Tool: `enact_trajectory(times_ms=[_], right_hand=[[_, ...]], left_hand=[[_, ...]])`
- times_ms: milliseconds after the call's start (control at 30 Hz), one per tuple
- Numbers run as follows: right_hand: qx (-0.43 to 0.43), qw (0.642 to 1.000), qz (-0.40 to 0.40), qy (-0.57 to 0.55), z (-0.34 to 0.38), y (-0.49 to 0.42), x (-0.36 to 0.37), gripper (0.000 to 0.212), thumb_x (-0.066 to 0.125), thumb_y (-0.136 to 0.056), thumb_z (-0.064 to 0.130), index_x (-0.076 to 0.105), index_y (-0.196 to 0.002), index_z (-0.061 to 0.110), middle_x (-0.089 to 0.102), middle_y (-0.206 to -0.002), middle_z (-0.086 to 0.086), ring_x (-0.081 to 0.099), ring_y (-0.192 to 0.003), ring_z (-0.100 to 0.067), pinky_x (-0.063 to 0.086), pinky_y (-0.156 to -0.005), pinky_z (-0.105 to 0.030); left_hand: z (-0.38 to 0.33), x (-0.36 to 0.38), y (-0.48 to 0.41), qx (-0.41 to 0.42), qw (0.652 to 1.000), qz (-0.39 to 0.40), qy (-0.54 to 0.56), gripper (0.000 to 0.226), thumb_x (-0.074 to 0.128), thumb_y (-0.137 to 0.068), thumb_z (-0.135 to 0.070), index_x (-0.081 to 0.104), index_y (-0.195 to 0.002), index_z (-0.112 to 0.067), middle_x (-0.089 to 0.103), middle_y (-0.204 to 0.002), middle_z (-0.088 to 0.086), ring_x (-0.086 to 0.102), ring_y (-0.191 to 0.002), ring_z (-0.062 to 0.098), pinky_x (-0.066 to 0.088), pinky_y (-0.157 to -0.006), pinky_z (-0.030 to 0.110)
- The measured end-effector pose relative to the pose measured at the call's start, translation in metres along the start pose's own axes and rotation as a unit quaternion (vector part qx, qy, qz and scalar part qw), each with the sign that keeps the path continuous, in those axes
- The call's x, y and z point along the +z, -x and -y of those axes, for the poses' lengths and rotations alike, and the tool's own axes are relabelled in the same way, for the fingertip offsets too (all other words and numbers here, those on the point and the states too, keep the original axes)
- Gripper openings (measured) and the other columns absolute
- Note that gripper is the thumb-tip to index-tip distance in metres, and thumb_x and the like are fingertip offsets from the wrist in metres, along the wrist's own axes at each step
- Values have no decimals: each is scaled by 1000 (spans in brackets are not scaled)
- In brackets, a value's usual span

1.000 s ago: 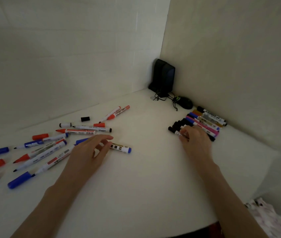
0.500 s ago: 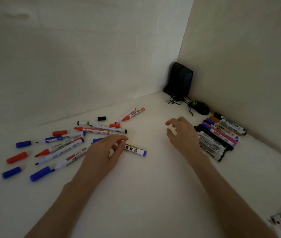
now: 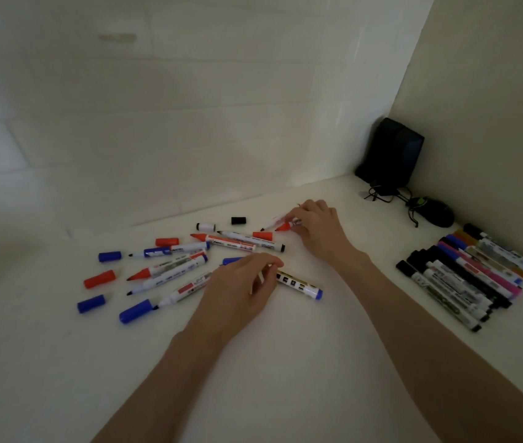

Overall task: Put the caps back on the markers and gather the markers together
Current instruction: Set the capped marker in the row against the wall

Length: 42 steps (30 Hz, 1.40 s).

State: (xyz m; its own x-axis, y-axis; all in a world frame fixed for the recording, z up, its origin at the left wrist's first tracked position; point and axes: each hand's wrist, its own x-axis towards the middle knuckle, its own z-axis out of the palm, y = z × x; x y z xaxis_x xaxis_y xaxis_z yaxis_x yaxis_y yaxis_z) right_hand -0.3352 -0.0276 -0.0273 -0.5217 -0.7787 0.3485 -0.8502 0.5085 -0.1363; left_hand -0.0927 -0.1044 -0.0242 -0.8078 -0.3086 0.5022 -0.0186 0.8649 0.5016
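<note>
Several uncapped red, blue and black markers [image 3: 170, 270] lie scattered at the left of the white table, with loose red caps [image 3: 99, 279], blue caps [image 3: 91, 303] and a black cap [image 3: 238, 220] around them. My left hand [image 3: 237, 289] rests on a blue-ended marker [image 3: 300, 285], its fingers curled over it. Farther back, my right hand [image 3: 317, 227] pinches a red-tipped marker [image 3: 284, 226] beside another thin marker. A row of capped markers [image 3: 467, 276] lies gathered at the right by the wall.
A black speaker [image 3: 391, 155] stands in the far corner with a tangled cable, and a black mouse [image 3: 434, 212] lies next to it. Walls close the table at the back and right. The white table [image 3: 285, 362] stretches toward me.
My right hand left the gathered row at the right and crossed left to the far markers, where it now pinches a red-tipped one. My left hand stayed on the blue-ended marker.
</note>
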Motion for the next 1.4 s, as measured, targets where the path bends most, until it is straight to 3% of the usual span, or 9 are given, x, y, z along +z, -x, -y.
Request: enact_trajectory(times_ms=[167,333,500,600,733,900,1067,1233,1400], right_hand=[[1,1000,11,-29,3,4,-10,17,46,-104,23,53,-120,24,63,-112,3,57,-107,-22,28,-99,-39],[36,977,61,-201,36,4,-19,25,47,-104,34,49,-123,17,58,-78,3,55,-65,-14,41,-59,-29],[55,972,110,-201,42,-2,-14,22,65,-93,40,66,-106,22,66,-93,-1,62,-80,-19,52,-71,-35],[60,973,127,-183,43,-2,-17,21,68,-91,39,71,-103,22,66,-94,-1,63,-85,-20,53,-76,-36],[72,976,110,-175,40,2,-24,19,68,-92,40,71,-99,22,66,-87,-1,62,-77,-17,49,-69,-32],[55,942,41,-330,51,35,-53,17,69,-93,35,74,-94,19,59,-70,-10,42,-56,-11,34,-58,-23],[32,903,28,-427,71,78,-75,8,69,-94,25,74,-91,20,43,-55,11,31,-50,-6,28,-52,-15],[39,886,32,-462,73,99,-68,16,66,-96,19,71,-103,5,45,-50,19,38,-46,-4,35,-54,-22],[29,899,44,-436,62,113,-66,30,44,-107,30,62,-130,27,49,-74,8,45,-67,-10,42,-63,-27]], left_hand=[[-1,1,-2,-3,1000,2,1,18,55,-97,-29,65,-111,-32,59,-89,-23,60,-68,4,41,-65,6],[-1,1,-2,-9,1000,10,-9,20,54,-96,-28,64,-112,-31,63,-91,-20,61,-69,4,39,-65,4],[0,2,-1,-3,1000,3,4,20,54,-95,-25,65,-112,-30,66,-91,-17,61,-69,5,48,-67,14],[1,2,-1,-5,1000,6,3,21,55,-95,-25,64,-113,-32,63,-89,-19,61,-70,4,44,-66,7],[2,2,-1,-9,1000,-6,10,20,57,-95,-26,64,-112,-33,62,-89,-21,60,-70,3,47,-66,11],[-1,-2,-7,-122,981,-49,141,17,57,-96,-33,61,-112,-38,66,-90,-22,63,-71,2,53,-64,15],[-7,-5,-12,-134,951,-83,265,24,64,-94,-26,67,-117,-18,73,-93,-8,70,-71,8,56,-68,20],[-11,-4,-10,-122,938,-81,314,17,67,-92,-18,73,-107,-12,75,-90,-4,70,-69,11,46,-57,13],[-19,-6,-7,-147,925,-70,345,15,66,-93,-18,71,-107,-14,77,-93,-4,74,-74,15,45,-47,24]])
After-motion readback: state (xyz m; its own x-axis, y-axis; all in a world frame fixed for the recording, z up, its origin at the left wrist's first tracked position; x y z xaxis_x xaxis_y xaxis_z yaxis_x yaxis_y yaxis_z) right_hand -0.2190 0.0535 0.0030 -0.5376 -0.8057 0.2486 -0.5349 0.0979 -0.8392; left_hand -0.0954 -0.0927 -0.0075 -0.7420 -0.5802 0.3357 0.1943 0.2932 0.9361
